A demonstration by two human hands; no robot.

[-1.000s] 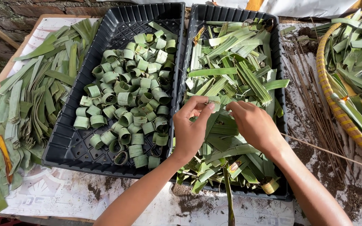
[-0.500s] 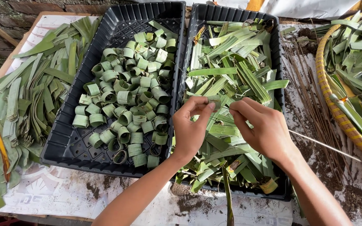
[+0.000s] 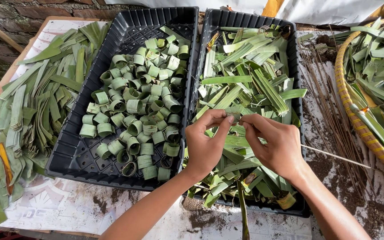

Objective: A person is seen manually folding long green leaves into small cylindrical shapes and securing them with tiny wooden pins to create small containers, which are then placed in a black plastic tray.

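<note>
My left hand [image 3: 207, 142] and my right hand [image 3: 274, 144] meet above the right black tray [image 3: 295, 58], which is full of flat green leaf strips [image 3: 250, 75]. Between their fingertips both hands pinch one small green leaf strip [image 3: 235, 116], bent into a curl. A thin wooden stick [image 3: 334, 156] runs from under my right hand out to the right. The left black tray [image 3: 125, 40] holds several rolled leaf rings [image 3: 141, 106].
Long green leaf pieces [image 3: 36, 102] lie piled on the paper-covered table [image 3: 67, 206] at the left. A woven basket [image 3: 356, 115] with more leaves stands at the right, with a bundle of thin sticks [image 3: 330, 106] beside it. Dirt is scattered on the table's front.
Both hands have lifted from the leaf pile in the right tray and come together, now pinching a small strip between their fingertips.
</note>
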